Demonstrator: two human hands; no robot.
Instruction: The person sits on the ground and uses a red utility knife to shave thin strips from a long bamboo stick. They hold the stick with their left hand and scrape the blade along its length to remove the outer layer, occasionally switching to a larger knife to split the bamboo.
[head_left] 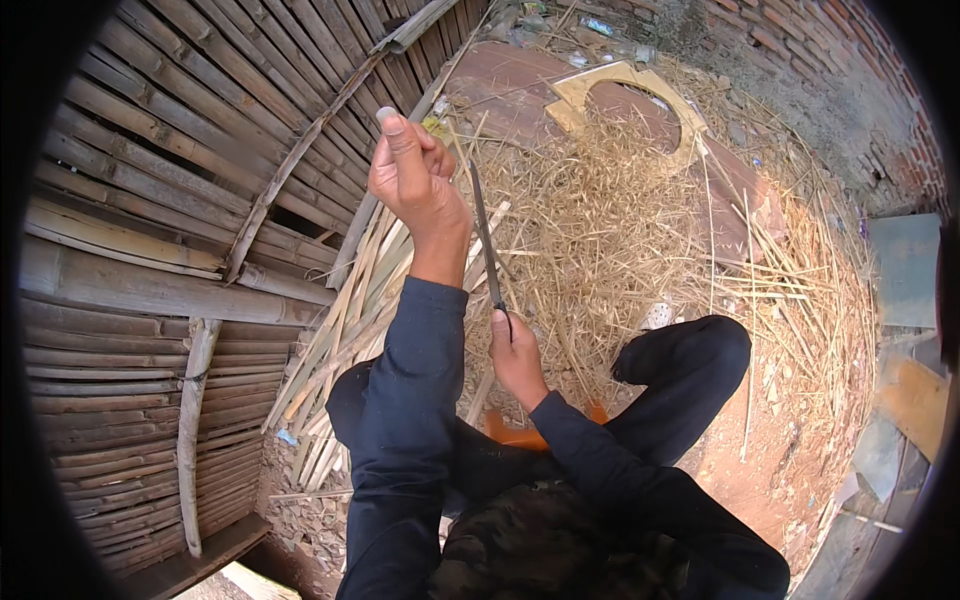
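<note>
My right hand [516, 358] is closed round the dark handle of a long, narrow knife [485, 230] in front of my body. Its blade points up and away, passing just right of my left wrist. Farther forward, my left hand [415, 180] is raised with the thumb up and the fingers curled in. Whatever those fingers hold, if anything, is hidden or too thin to make out. Below my left forearm lies a bundle of split bamboo strips [345, 340]. A heap of pale bamboo shavings [590, 210] spreads over the ground ahead of the knife.
A bamboo slat wall [190, 150] stands close on my left. An orange stool [520, 432] shows between my legs. Ahead lies a brown board [510, 75] with a yellowish holed panel [575, 95] on it. A brick wall [800, 50] closes the far right; sheets [905, 270] lean at right.
</note>
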